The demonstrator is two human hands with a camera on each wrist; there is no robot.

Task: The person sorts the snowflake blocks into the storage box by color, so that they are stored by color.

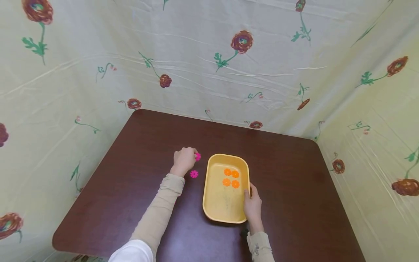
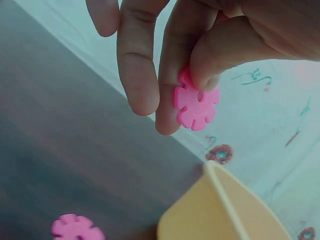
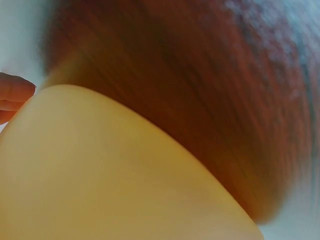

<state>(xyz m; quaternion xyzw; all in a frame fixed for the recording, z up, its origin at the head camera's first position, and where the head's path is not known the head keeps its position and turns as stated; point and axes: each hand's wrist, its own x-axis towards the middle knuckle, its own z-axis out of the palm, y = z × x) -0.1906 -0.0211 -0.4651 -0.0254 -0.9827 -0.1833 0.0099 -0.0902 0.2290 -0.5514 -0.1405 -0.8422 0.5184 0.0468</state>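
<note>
left hand (image 2: 200, 45) pinches pink flower disc (image 2: 196, 106) above table, beside yellow tray (image 1: 209, 189) | right hand (image 1: 252, 203) grips tray rim | tip: clear near wall before letting go, steady tray

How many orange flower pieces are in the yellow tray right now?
4, clustered in the far half of the yellow tray: two behind, two in front. None looks hidden.

Pink flower disc (image 2: 196, 106) pinched aloft, yellow tray (image 1: 209, 203) gripped at rim
</note>
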